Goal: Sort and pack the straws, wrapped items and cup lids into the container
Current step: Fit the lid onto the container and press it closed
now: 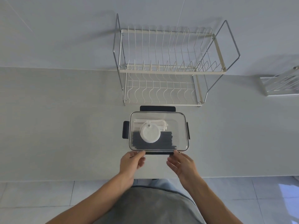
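Head view, fingers first: left hand [131,161] has thumb and fingertips [142,153] curled loosely, touching the near-left corner of the container [181,126] and gripping nothing else; right hand [179,164] has fingers spread a little, tips [176,153] at the near-right corner, palm turned inward; between the two hands lies the near clip [159,153], dark, flat along the container's front edge. Container: clear, rectangular, lidded, dark-rimmed, standing on the counter [64,126] near its front edge, roughly midway along it; dark clips also at the far side [157,108], left side [125,129] and right side [188,130]. Contents, seen through the lid: dark straws [166,142] laid side by side along the near half; white wrapped items [161,122] bundled along the far-left part; white round cup lid [150,134] resting on top of both; right portion bare. Behind the container, against the wall: two-tier wire dish rack [171,68], cream and chrome; second wire rack [281,84] at the counter's far right edge, partly out of frame.
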